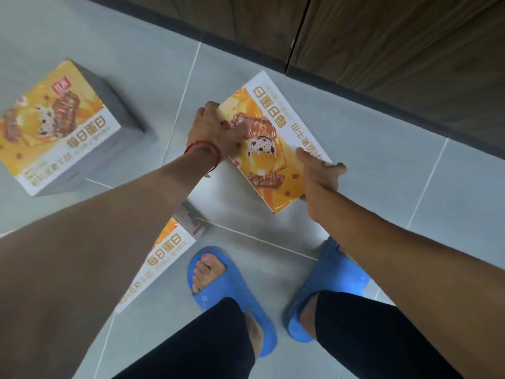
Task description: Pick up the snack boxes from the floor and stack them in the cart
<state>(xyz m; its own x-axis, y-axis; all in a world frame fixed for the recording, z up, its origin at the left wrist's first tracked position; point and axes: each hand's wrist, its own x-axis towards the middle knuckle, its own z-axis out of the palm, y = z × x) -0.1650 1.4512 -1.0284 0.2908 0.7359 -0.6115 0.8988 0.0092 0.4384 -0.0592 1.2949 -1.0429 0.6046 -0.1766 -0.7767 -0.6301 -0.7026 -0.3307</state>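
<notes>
A yellow and white snack box (276,138) is held between both hands above the grey tiled floor. My left hand (216,129) grips its left edge, fingers curled over the side. My right hand (318,173) grips its near right corner. A second snack box (60,127) lies on the floor at the left. A third snack box (161,261) lies near my left foot, partly hidden by my left forearm. No cart is in view.
Dark wooden cabinet doors (382,45) with a dark plinth run along the top right. My feet in blue slippers (218,291) stand at the bottom centre. Grey floor tiles (410,192) stretch to the right.
</notes>
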